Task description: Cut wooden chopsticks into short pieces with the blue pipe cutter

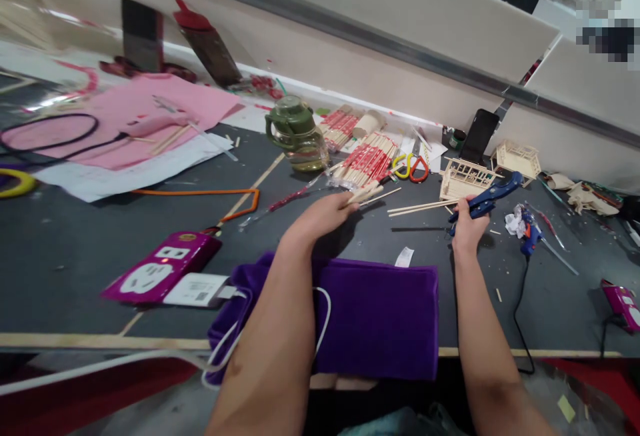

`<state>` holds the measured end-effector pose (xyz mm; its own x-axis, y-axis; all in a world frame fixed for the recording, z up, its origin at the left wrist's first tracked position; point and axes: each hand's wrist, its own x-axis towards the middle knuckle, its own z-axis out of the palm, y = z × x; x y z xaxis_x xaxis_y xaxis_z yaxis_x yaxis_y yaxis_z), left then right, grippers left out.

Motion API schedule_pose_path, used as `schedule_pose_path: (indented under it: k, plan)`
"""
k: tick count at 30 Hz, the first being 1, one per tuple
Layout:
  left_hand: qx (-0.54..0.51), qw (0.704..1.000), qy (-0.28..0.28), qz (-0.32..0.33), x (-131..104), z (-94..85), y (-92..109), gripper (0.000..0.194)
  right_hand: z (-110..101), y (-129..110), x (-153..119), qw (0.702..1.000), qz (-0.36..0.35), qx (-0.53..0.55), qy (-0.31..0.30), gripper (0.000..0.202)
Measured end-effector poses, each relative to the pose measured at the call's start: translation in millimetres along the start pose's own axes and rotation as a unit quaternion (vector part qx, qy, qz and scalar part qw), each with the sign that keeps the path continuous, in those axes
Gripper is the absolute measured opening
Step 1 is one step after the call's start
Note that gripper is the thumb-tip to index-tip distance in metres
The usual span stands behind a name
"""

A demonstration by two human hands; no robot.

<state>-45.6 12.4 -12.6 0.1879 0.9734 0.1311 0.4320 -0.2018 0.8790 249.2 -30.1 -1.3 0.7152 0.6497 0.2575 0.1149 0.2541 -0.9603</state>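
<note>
My left hand is closed around short wooden sticks, beside a bundle of disposable chopsticks in red-and-white wrapping. My right hand is closed around blue-handled pliers, whose jaws I cannot make out. Two long thin wooden sticks stick out leftward from the right hand; its fingers hide their ends. A small railed wooden model stands just behind that hand. A second wooden model is farther back on the right.
Yellow-and-red scissors and a green-lidded jug stand behind my hands. A blue glue gun lies right. A purple cloth covers the front edge; a magenta power strip and an orange cord lie left.
</note>
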Motion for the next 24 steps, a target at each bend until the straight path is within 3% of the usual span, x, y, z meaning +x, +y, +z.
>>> schedule_pose_path:
  k: [2, 4, 8, 12, 13, 15, 17, 18, 21, 24]
  plan:
    - [0.126, 0.99, 0.054, -0.031, -1.5, -4.7, -2.1, 0.018, -2.1, 1.4, 3.1, 1.0, 0.01, 0.018, -0.003, 0.032]
    - [0.185, 0.98, 0.072, -0.03, -3.4, -3.7, 0.5, 0.018, -1.0, 1.7, 1.2, 0.998, 0.033, 0.034, -0.033, 0.032]
    - [0.21, 0.974, 0.079, 0.008, -5.6, 2.8, 13.5, 0.021, 5.9, 0.7, -12.1, 0.991, 0.064, 0.017, -0.116, 0.031]
    - [0.134, 0.982, 0.114, 0.069, -8.9, 13.9, 35.7, 0.014, 10.1, -3.3, -23.5, 0.981, 0.061, -0.011, -0.185, 0.029]
    - [0.088, 0.989, 0.091, 0.074, -10.8, 20.3, 41.9, 0.016, 10.5, -5.1, -25.4, 0.979, 0.059, -0.011, -0.197, 0.029]
    - [-0.058, 0.997, -0.046, 0.022, -15.8, 37.6, 53.1, 0.034, 10.8, -9.8, -28.4, 0.975, 0.05, -0.014, -0.215, 0.028]
    - [-0.207, 0.952, -0.218, -0.055, -21.1, 56.7, 60.2, 0.051, 10.8, -15.0, -31.1, 0.973, 0.032, -0.027, -0.227, 0.027]
    - [-0.256, 0.925, -0.268, -0.09, -23.1, 64.9, 61.9, 0.055, 10.7, -17.3, -32.4, 0.972, 0.022, -0.034, -0.233, 0.027]
    - [-0.348, 0.872, -0.309, -0.149, -25.1, 77.5, 61.4, 0.053, 10.7, -22.0, -35.1, 0.968, 0.003, -0.043, -0.249, 0.025]
    - [-0.39, 0.855, -0.299, -0.165, -22.4, 74.2, 58.7, 0.045, 8.0, -24.0, -33.1, 0.966, 0.008, -0.031, -0.258, 0.027]
